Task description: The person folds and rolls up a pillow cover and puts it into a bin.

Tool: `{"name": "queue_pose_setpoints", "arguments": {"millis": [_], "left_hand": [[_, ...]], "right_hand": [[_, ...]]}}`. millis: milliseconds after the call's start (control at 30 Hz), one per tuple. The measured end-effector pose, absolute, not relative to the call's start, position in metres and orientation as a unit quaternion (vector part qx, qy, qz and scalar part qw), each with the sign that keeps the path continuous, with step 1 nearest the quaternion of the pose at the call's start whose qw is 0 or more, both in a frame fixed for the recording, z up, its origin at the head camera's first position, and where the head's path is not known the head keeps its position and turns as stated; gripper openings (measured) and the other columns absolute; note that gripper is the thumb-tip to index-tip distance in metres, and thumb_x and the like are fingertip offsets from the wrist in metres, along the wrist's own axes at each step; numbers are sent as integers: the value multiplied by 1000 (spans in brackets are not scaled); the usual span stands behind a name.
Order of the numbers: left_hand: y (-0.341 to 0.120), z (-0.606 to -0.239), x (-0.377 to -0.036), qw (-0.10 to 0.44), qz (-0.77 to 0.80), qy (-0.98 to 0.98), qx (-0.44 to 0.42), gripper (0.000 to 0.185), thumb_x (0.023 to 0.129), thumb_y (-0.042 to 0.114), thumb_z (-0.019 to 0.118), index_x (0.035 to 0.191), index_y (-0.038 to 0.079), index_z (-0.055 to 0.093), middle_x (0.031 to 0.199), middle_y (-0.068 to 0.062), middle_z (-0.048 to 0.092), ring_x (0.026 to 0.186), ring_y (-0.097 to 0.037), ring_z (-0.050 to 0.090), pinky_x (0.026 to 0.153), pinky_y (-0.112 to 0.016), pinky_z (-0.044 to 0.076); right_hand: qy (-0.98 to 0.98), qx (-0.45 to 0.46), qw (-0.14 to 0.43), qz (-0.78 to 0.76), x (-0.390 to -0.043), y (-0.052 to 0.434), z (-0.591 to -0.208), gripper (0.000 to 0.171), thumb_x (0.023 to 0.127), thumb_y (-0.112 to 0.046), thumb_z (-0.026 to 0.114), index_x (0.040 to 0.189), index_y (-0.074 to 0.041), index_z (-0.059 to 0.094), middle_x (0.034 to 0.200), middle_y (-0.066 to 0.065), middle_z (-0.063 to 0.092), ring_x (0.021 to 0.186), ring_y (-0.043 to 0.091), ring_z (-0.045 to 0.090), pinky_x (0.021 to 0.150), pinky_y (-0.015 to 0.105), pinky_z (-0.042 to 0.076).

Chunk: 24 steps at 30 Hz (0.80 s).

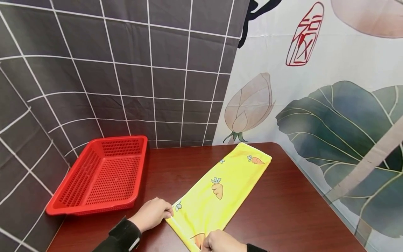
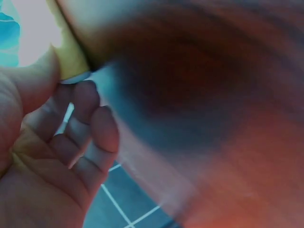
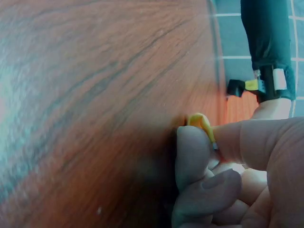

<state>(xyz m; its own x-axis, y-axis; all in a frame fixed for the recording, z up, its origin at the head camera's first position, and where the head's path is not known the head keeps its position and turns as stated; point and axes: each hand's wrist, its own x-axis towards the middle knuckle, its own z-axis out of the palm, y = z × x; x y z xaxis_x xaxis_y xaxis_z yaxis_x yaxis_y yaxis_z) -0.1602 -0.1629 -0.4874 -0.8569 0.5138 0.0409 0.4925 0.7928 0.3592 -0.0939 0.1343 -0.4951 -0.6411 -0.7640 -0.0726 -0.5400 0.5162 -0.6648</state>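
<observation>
Probably handling a light, soft, limp yellow cloth, best gripping by corners against sagging; pinching its near edge at one corner with the left hand, farther along with the right hand; lying strip-like on the bench, right of a red basket.

Printed orange carrots are dotting the yellow cloth; beneath it the bench is showing reddish-brown, left of it a basket red, behind it a white-gridded grey backdrop.
</observation>
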Motion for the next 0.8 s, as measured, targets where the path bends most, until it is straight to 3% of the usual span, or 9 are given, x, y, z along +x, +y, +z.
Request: {"name": "queue_pose_setpoints", "arguments": {"millis": [200,367,633,800], "left_hand": [[-150,-483,-159,33,153,958,239,18,88,13,78,77,24,71,72,13,63,69,-9,53,65,-31,45],[-142,-490,-161,21,158,966,204,20,84,9,77,74,20,64,67,8,57,64,-13,49,62,-35,45],[-144,-493,-160,36,193,970,145,32,83,16,89,76,18,58,67,5,53,65,-16,49,63,-35,43],[-149,-501,-159,13,203,963,176,29,88,7,81,80,17,55,72,4,51,69,-15,48,65,-34,43]], "right_hand": [[896,-327,177,-243,-104,139,-516,45,96,-26,71,53,-21,57,49,-23,30,43,-9,24,43,13,25],[900,-286,232,-234,-111,141,-523,45,97,-37,72,55,-26,61,48,-21,33,43,0,30,46,17,30],[865,-271,308,-288,-111,144,-496,52,98,-32,75,56,-20,48,51,-15,26,49,7,24,55,22,27],[890,-271,270,-249,-112,143,-489,54,92,-40,81,54,-20,47,51,-17,28,51,5,31,55,25,29]]}}
